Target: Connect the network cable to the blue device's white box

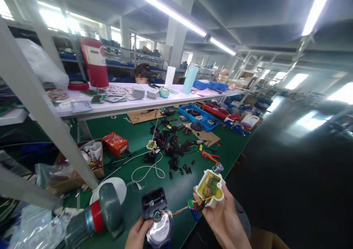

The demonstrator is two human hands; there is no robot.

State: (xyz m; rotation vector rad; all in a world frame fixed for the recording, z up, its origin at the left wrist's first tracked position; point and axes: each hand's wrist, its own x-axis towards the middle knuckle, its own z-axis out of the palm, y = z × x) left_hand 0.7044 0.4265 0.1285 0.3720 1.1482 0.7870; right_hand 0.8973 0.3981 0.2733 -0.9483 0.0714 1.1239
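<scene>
My left hand (139, 234) grips a dark device (157, 216) with a black battery-like compartment at the top and a round, shiny metal face below. My right hand (220, 219) holds up a white plastic housing (211, 188), its open side showing a green circuit board and wires in yellowish filler. Thin wires (180, 211) run from the device to a small green board (190, 204) beside the housing. More red, black and yellow wires bunch at the housing's lower edge.
Orange-handled pliers (210, 156) and a solder spool (217, 168) lie near the bench's right edge. Black parts (173, 144) are heaped mid-bench, behind a white cable (149, 166). A green-and-red machine (96, 216) stands left. Blue trays (200, 118) sit at the back. Another person (142, 74) is beyond the shelf.
</scene>
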